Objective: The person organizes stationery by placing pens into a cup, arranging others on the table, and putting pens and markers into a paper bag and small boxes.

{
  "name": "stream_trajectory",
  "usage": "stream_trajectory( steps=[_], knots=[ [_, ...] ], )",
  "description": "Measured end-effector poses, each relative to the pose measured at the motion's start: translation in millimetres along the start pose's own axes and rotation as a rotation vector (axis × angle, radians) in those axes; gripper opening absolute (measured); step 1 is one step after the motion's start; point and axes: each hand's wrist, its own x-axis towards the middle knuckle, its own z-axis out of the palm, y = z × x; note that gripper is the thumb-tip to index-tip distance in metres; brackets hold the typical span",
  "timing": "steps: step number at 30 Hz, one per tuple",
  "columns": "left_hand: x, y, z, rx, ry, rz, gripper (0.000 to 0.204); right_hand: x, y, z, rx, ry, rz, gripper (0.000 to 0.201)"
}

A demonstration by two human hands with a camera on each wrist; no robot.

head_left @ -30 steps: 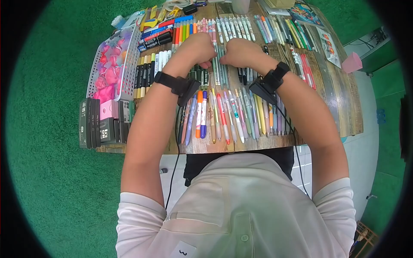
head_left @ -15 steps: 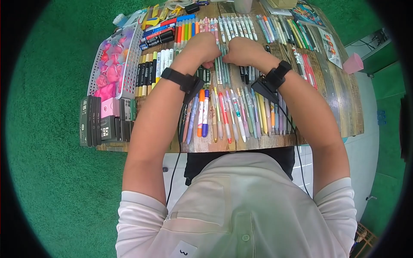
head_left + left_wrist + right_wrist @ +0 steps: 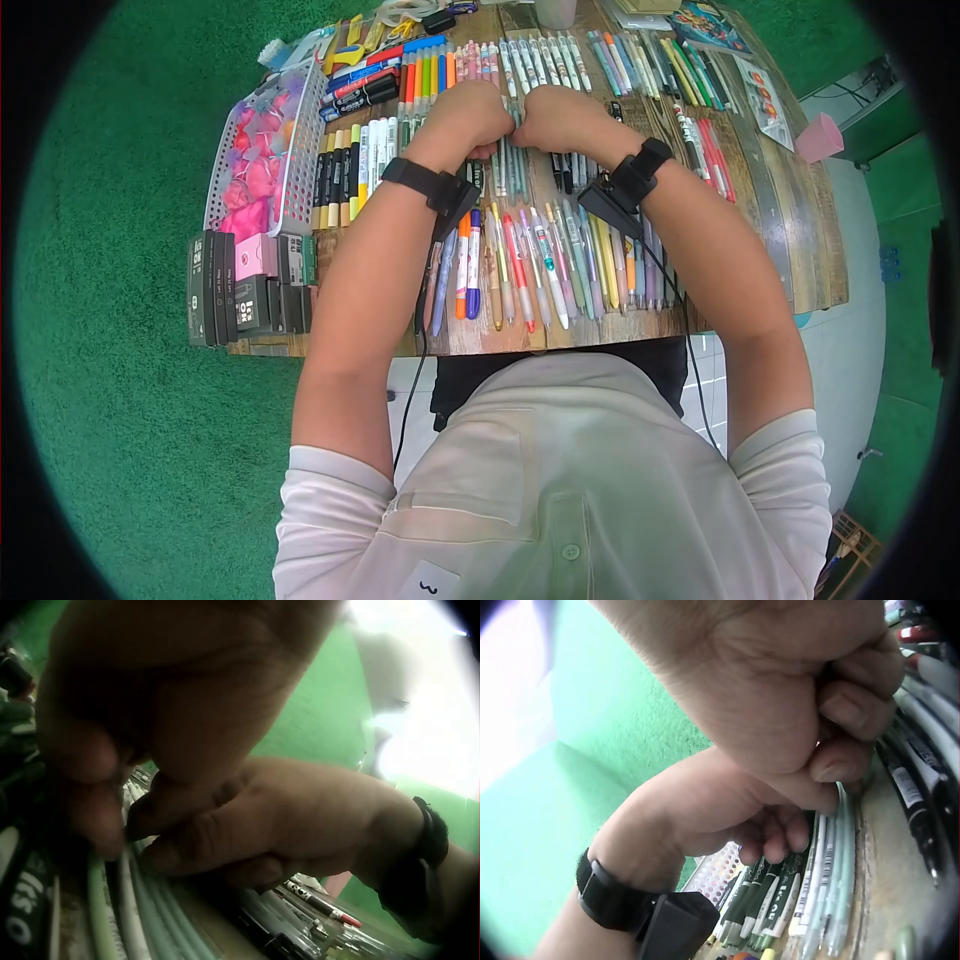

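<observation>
Both hands meet over a small bundle of slim pale green pens (image 3: 514,172) lying side by side in the table's middle row. My left hand (image 3: 464,120) pinches at the left side of these pens, its other fingers curled under the palm. From the right, my right hand (image 3: 566,122) has thumb and forefinger pinched on the same bundle, seen in the right wrist view around the pale pens (image 3: 829,877). The fingertips of the two hands nearly meet. Dark green markers (image 3: 780,892) lie just left of the bundle, and black pens (image 3: 911,795) lie to its right.
Rows of pens and markers cover the wooden table (image 3: 790,230), including a front row of coloured pens (image 3: 540,265). A white basket (image 3: 300,150) with pink items stands left, behind dark boxes (image 3: 212,290). A pink cup (image 3: 820,138) is at the right edge.
The left hand has shifted slightly right, closer to the right hand. Both hands stay on the pale green pens, and the rows around look the same.
</observation>
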Motion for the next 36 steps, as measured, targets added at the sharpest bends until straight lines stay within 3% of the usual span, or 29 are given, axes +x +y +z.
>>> stream_trajectory(
  steps=[5,11,13,15,17,19,22,24,29,31,32,34,36],
  knots=[
    [1,-7,2,-0.163,-0.026,-0.023,0.033,-1,5,4,0.066,0.070,-0.043,0.043],
    [-1,-14,-6,-0.309,0.016,0.013,0.039,10,14,4,0.098,0.007,-0.045,0.047],
    [-1,-17,-9,-0.390,0.052,0.060,0.040,15,22,10,0.314,0.117,-0.261,0.043],
    [-2,-20,-12,-0.471,0.092,0.110,0.041,16,26,12,0.478,0.084,-0.287,0.040],
    [-4,-19,-16,-0.545,0.141,0.149,0.030,12,25,6,0.639,0.052,-0.312,0.037],
    [-7,-17,-16,-0.644,0.171,0.181,0.028,9,26,0,0.809,-0.087,-0.251,0.027],
    [-9,-13,-20,-0.744,0.216,0.237,0.023,13,27,8,0.841,0.076,-0.328,0.027],
    [-8,-13,-23,-0.746,0.236,0.262,0.021,14,30,5,0.841,0.095,-0.333,0.027],
    [-5,-9,-37,-0.870,0.311,0.556,0.037,17,38,-15,0.699,0.201,-0.350,0.031],
    [-7,2,-55,-0.846,0.312,0.567,0.041,16,42,-33,0.478,0.397,-0.400,0.032],
    [-8,8,-65,-0.823,0.311,0.574,0.045,20,45,-43,0.475,0.404,-0.400,0.032],
    [1,21,-84,-0.850,0.332,0.584,0.038,30,52,-66,0.359,0.452,-0.406,0.033],
    [8,39,-109,-0.835,0.350,0.593,0.012,23,46,-101,0.248,0.529,-0.436,0.028]
  ],
)
